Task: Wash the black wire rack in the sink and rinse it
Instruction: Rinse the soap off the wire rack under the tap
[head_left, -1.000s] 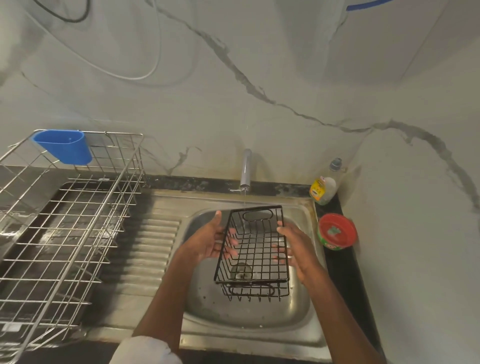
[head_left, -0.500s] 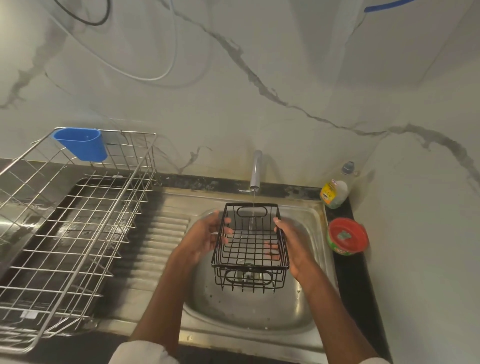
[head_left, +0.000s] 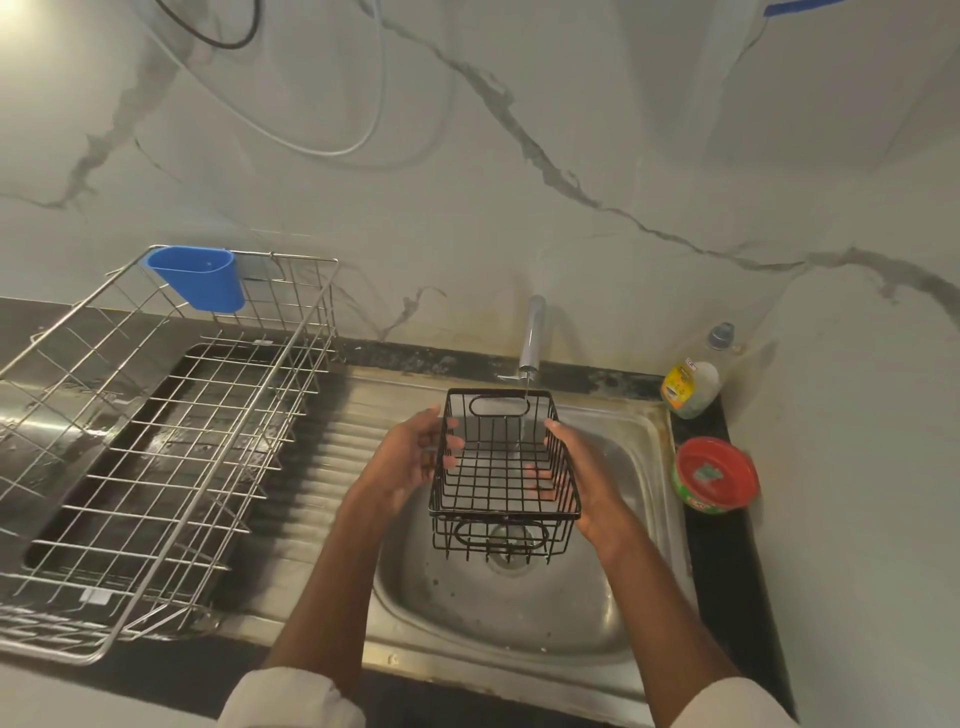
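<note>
The black wire rack (head_left: 501, 512), a small basket with oval handle cut-outs, hangs upright over the steel sink (head_left: 639, 597). My left hand (head_left: 408, 462) holds its left side with the fingers curled through the wires. My right hand (head_left: 587, 478) grips the right side, fingertips showing inside the basket. A thin stream of water falls from the tap (head_left: 531, 338) into the far end of the rack. The drain is partly visible through the rack's near wall.
A large steel dish drainer (head_left: 171, 457) with a blue plastic cup (head_left: 200, 278) stands on the left drainboard. A dish soap bottle (head_left: 693, 384) and a red-lidded tub (head_left: 714, 475) sit on the dark counter right of the sink. The wall rises close behind.
The rack has tipped from a steep tilt to nearly level and its far end has come under the water stream. Both hands keep their hold on its sides.
</note>
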